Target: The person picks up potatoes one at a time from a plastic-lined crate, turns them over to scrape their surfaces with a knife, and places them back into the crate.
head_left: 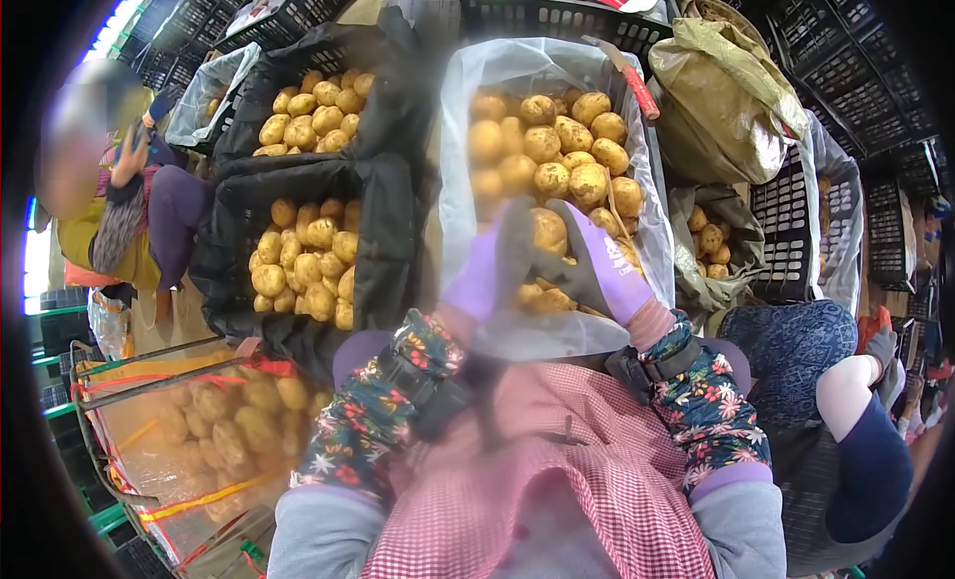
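Both my hands wear purple gloves with dark grey palms and fingers. They reach into a crate lined with clear plastic (460, 111) and filled with yellow-brown potatoes (574, 134). My left hand (492, 266) is against the left side of one potato (548, 231), its fingers pointing forward. On that potato's right side is my right hand (595, 261), with its fingers and thumb around it. The potato is held between the two hands, just above the others. A smear on the lens blurs the crate's left part.
A red-handled knife (637, 90) lies on the crate's back right rim. Black-lined crates of potatoes (308, 261) stand to the left, with a mesh-sided bin (224, 430) nearer me. A green sack (721, 101) sits at right. Co-workers sit at left (129, 201) and right (846, 450).
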Demonstrator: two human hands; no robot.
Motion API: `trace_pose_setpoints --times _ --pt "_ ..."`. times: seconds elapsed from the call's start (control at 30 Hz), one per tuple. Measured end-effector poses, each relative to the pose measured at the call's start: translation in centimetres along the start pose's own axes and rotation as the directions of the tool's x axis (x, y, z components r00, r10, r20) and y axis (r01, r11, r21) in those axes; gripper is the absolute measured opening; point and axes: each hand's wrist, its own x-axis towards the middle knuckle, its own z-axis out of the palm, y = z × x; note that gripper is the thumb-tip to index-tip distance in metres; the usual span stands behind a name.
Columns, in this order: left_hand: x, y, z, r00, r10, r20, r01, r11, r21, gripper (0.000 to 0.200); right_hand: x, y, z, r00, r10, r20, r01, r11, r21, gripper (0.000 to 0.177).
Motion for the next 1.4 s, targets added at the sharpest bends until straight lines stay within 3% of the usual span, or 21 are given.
trace_pose_setpoints --times 0.1,0.17,0.27,0.37,0.43,0.5,0.6,0.67,0.8,0.83,0.9,0.93,1.0,1.07,1.1,1.17,1.27,1.37,1.4 --pt "-0.3 1.0 -0.9 0.972 -0.112 0.206 0.167 0.947 -0.274 0.046 -0.2 0.3 -0.1 0.996 -0.08 -0.037 0.076 0.992 -0.1 0.073" --pt "0.5 0.6 -0.6 0.944 -0.22 0.245 0.301 0.881 -0.366 0.044 -0.4 -0.7 -1.1 0.998 -0.068 -0.017 0.065 0.988 -0.143 0.073" --pt "0.9 4.1 -0.5 0.96 -0.185 0.209 0.15 0.974 0.17 0.04 -1.2 1.1 -0.7 0.982 -0.183 -0.036 0.177 0.975 -0.132 0.074" --pt "0.5 3.8 0.0 0.95 -0.225 0.215 0.197 0.97 0.142 0.036 -1.9 -1.9 -1.6 0.998 -0.026 0.055 0.041 0.958 -0.282 0.075" --pt "0.3 4.3 0.1 0.976 0.003 0.218 -0.033 0.99 0.134 0.037 -1.7 -1.7 -1.6 0.999 -0.014 0.051 0.033 0.924 -0.382 0.074" --pt "0.1 4.7 0.3 0.97 0.116 0.214 -0.144 0.982 0.12 0.039 -1.9 -1.1 -1.5 0.999 -0.031 0.032 0.043 0.889 -0.456 0.074" --pt "0.0 3.8 0.6 0.98 0.038 0.193 -0.056 0.995 0.087 0.043 -2.2 -0.3 -1.2 0.997 -0.066 0.029 0.071 0.847 -0.527 0.074" --pt "0.3 1.1 0.9 0.977 -0.105 0.187 0.094 0.993 0.07 0.047 -2.1 -0.3 -1.2 0.997 -0.044 0.068 0.075 0.826 -0.558 0.074" --pt "0.0 2.5 1.2 0.982 -0.006 0.19 0.001 1.0 0.027 0.051 -2.0 -1.3 -1.2 0.993 0.022 0.115 0.051 0.805 -0.591 0.075" --pt "-0.3 4.1 1.1 0.983 0.049 0.178 -0.048 0.999 -0.009 0.05 -2.0 -1.5 -1.0 0.993 0.032 0.11 0.042 0.793 -0.607 0.075" --pt "-0.5 5.1 0.7 0.971 -0.11 0.21 0.146 0.975 -0.165 0.045 -2.1 -1.4 -0.9 0.994 0.027 0.103 0.038 0.812 -0.583 0.074" --pt "-0.3 5.1 0.3 0.911 -0.301 0.282 0.376 0.886 -0.269 0.045 -2.0 -0.7 -1.0 0.995 0.012 0.098 0.044 0.838 -0.545 0.074" --pt "0.1 3.3 -0.3 0.865 -0.312 0.393 0.485 0.721 -0.495 0.049 -1.1 0.9 -1.8 0.992 -0.051 0.113 0.093 0.907 -0.41 0.073" --pt "-0.1 -0.3 0.1 0.918 -0.094 0.386 0.346 0.664 -0.662 0.047 -0.5 2.8 -2.5 0.98 -0.133 0.149 0.161 0.968 -0.191 0.073" --pt "0.0 -0.7 0.2 0.927 -0.022 0.375 0.297 0.655 -0.695 0.045 -0.5 3.3 -2.7 0.974 -0.165 0.155 0.201 0.946 -0.253 0.073" --pt "0.4 2.1 0.0 0.924 -0.033 0.38 0.26 0.785 -0.563 0.039 -0.4 3.8 -2.6 0.956 -0.231 0.179 0.282 0.887 -0.366 0.075" --pt "0.9 1.5 0.2 0.905 -0.259 0.337 0.406 0.765 -0.5 0.033 -1.1 3.4 -2.3 0.944 -0.296 0.148 0.331 0.821 -0.465 0.075" --pt "0.8 0.8 0.3 0.934 -0.25 0.256 0.321 0.901 -0.29 0.039 -1.2 1.5 -2.0 0.971 -0.15 0.185 0.232 0.767 -0.598 0.077" --pt "0.8 0.6 0.5 0.927 -0.257 0.272 0.344 0.873 -0.345 0.039 -1.5 0.7 -1.9 0.971 -0.126 0.203 0.227 0.759 -0.611 0.078"
